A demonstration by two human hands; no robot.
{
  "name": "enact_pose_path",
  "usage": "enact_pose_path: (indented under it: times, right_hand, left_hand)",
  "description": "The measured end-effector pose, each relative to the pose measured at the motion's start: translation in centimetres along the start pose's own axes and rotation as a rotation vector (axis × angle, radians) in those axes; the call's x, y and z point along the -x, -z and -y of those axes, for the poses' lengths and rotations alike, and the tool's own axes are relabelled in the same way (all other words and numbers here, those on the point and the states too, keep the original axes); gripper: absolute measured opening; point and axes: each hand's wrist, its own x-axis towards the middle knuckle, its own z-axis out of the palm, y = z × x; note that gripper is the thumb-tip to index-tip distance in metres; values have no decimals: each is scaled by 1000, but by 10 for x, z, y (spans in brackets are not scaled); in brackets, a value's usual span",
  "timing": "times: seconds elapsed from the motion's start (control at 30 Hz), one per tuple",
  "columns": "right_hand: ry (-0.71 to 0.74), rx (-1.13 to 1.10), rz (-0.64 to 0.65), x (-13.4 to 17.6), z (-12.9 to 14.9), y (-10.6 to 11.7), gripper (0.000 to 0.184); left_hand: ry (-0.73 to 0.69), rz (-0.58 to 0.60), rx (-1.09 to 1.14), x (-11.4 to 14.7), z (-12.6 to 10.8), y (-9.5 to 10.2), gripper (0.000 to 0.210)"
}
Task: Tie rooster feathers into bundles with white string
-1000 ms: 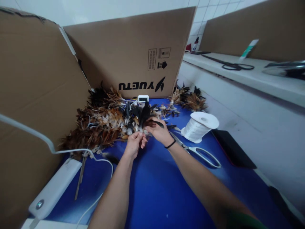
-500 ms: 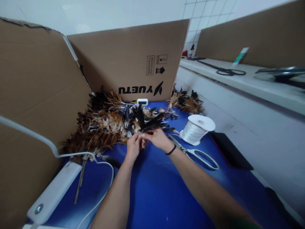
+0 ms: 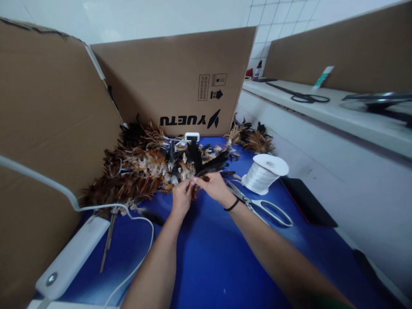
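My left hand (image 3: 183, 195) and my right hand (image 3: 213, 187) meet above the blue tabletop, their fingertips pinched together. Dark feathers (image 3: 209, 163) fan out from just behind the fingers of my right hand, which is closed on their base. What lies between my left fingertips is too small to make out. Left of and behind my hands lies a large heap of brown, black and white feathers (image 3: 138, 167). Close to my right wrist are scissors (image 3: 257, 204) with white handles. A spool of white cord (image 3: 264, 174) stands beyond them.
Cardboard walls (image 3: 180, 81) rise behind and to the left. A white power strip (image 3: 74, 257) with a cable (image 3: 141, 219) lies at the left. A dark flat device (image 3: 307, 201) rests along the right edge. Black scissors (image 3: 299, 95) sit on a side shelf (image 3: 354, 113).
Both hands stay nearly in place, still pinching, with the fingers shifted slightly. The dark feathers have swung a little to the right.
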Motion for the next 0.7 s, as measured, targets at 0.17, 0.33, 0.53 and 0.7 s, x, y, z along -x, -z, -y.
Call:
enact_pose_path:
  times: [0.17, 0.33, 0.53, 0.7]
  right_hand:
    - [-37, 17, -82, 1, -3, -1, 24]
    - [-33, 27, -42, 1, -2, 2, 25]
    - [-30, -77, 113, 0, 5, 13, 33]
    - [-10, -33, 153, -1, 4, 22, 28]
  left_hand:
    - [6, 13, -4, 1, -4, -1, 30]
    - [90, 65, 89, 1, -4, -3, 30]
    - [228, 191, 341, 0, 0, -5, 39]
    - [340, 277, 447, 1, -1, -4, 38]
